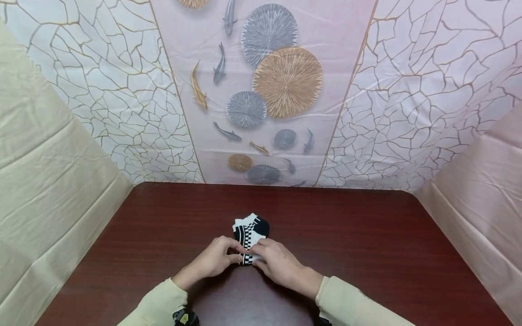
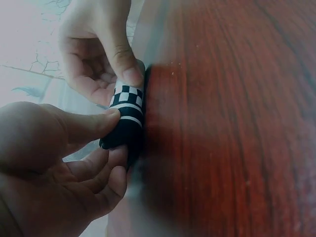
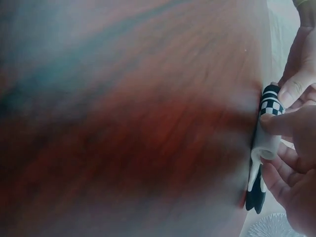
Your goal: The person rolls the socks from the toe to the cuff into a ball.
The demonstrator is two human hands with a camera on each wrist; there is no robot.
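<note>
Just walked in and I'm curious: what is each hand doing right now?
Left hand: closed, pinching the near end of the black-and-white checkered fabric sock lying on the table.
Right hand: closed, pinching the same sock end.

Black-white checkered socks (image 1: 249, 234), folded, on table (image 1: 367, 253).

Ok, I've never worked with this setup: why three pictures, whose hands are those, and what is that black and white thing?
No machine here: a person's two bare hands. The wide picture comes from a camera on the person's head, looking down at a dark red wooden table. The other two come from cameras on each wrist, very close up. On the table lies a black and white checkered sock, partly rolled at the near end. The left hand and the right hand both pinch that rolled end, thumbs and fingertips on the fabric. A patterned cloth backdrop hangs behind.
</note>
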